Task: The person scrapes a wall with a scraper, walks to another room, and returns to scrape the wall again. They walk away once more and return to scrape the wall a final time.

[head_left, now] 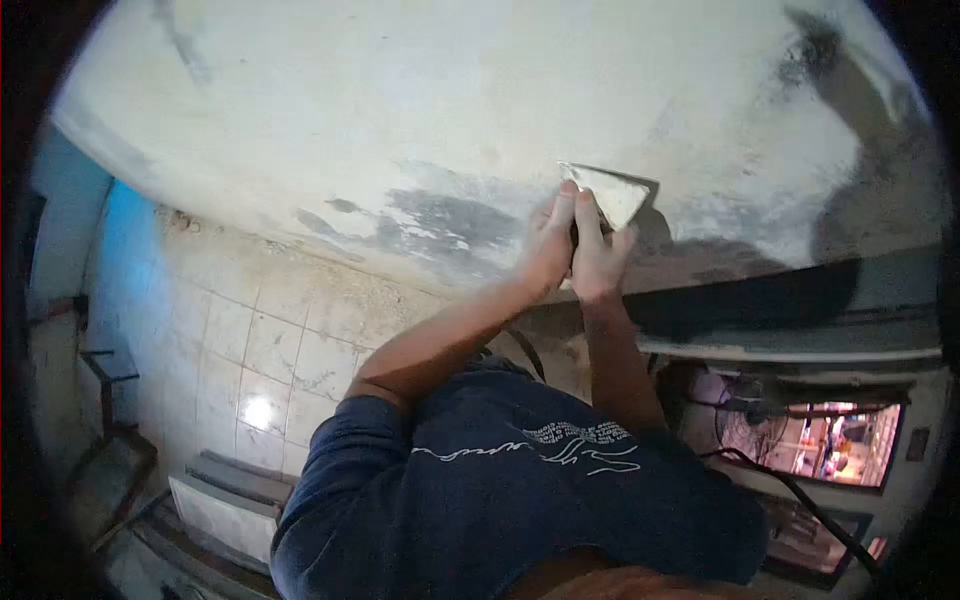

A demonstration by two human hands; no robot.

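Observation:
Both of my hands are closed round a flat triangular scraper [618, 196], whose face is coated in whitish material. My left hand [549, 240] grips it from the left side, with the thumb stretched up onto the blade. On the right side my right hand [600, 250] is wrapped round the same tool, its thumb beside the other one. The scraper is at the whitish wall [480, 90], just right of a dark grey patch [440, 222]. Its handle is mostly hidden by my fingers. Pale dust covers my fingers.
A tiled floor [270, 345] with dirt along the wall's base lies at the left. Metal frames [108, 375] and a pale box-like object [228, 520] stand further left. At the lower right are a fan [750, 425], a lit screen or opening [845, 443] and a black cable [815, 510].

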